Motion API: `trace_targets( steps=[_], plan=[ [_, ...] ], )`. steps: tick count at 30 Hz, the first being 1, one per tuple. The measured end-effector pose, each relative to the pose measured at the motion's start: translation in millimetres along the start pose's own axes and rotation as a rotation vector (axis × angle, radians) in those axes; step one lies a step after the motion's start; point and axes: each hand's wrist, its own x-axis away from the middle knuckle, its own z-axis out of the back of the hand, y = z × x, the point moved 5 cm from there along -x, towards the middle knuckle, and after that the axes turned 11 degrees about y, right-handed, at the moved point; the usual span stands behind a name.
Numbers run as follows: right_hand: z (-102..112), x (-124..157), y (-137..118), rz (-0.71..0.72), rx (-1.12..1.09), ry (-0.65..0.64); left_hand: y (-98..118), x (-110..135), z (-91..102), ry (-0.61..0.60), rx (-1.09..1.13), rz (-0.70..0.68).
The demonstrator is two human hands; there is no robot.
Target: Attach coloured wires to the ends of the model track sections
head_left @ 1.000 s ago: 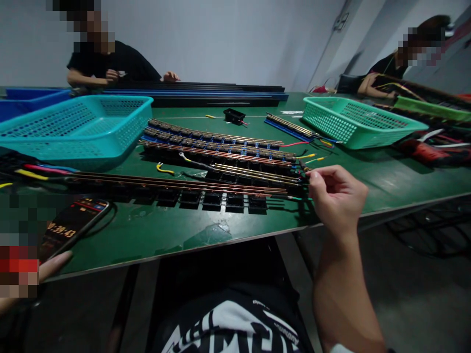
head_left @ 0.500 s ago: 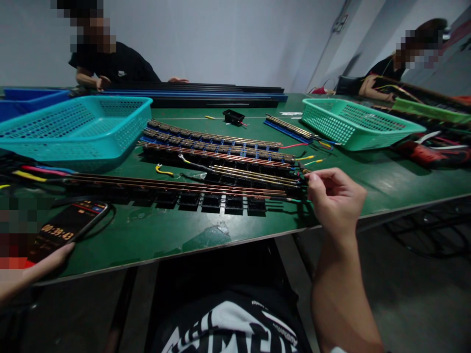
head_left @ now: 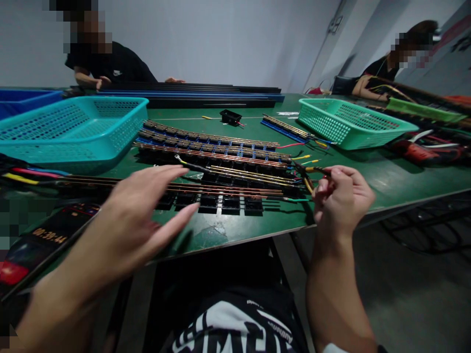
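Observation:
My left hand [head_left: 147,208], slightly blurred, is open with thumb and fingers apart above a long strip of copper rods on black blocks [head_left: 224,191]. My right hand [head_left: 344,198] is closed at the strips' right ends. It grips a yellow-and-black two-armed piece [head_left: 308,184] that looks like small pliers; its far end lies among wire ends. Beside it runs a green wire [head_left: 298,200]. Behind the long strip lies a shorter strip with brass-coloured rods [head_left: 253,177], and further back several strips on blue blocks [head_left: 213,142]. A ring-ended lead [head_left: 180,159] sticks out left.
A turquoise basket [head_left: 125,132] stands left and a green basket [head_left: 353,132] right. A phone [head_left: 51,235] showing a timer lies front left. A small black box [head_left: 230,117] and red-handled tools [head_left: 419,149] are further off. Two people sit across the green table [head_left: 217,233].
My left hand has come from beside the phone to over the long strip. My right hand has shifted slightly right, and more of the yellow-and-black piece shows.

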Motion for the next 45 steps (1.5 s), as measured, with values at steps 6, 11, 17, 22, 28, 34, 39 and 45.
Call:
trace_targets(
  steps=[6,11,17,22,28,34,39,45],
  plan=[
    [1.6,-1.8,-1.8,-0.110,-0.087,0.052,57.9,-105.0,-111.6,-0.249,-0.008,-0.145],
    [-1.1,0.1,-9.6,0.036,-0.004,0.055,58.9,-129.9,-166.2,-0.341,-0.010,-0.011],
    [-3.5,-1.9,-3.1,0.086,-0.008,0.064,53.7,-122.1,-184.6,-0.418,0.013,0.034],
    [4.1,-5.1,3.5,-0.031,-0.075,0.163,54.5,-123.4,-184.8,-0.404,-0.038,0.020],
    [8.0,-8.0,2.8,-0.114,-0.098,0.098,54.7,-123.8,-186.5,-0.416,-0.055,0.024],
    [6.3,8.7,-42.6,0.281,0.073,0.066,55.2,-124.3,-184.9,-0.447,-0.043,0.040],
    [-41.2,-34.5,-39.5,0.277,-0.010,-0.106,55.1,-123.8,-184.3,-0.448,-0.040,0.039],
    [-86.7,-81.7,14.8,0.111,0.045,-0.199,55.0,-124.0,-184.7,-0.418,-0.036,0.032]
  ],
)
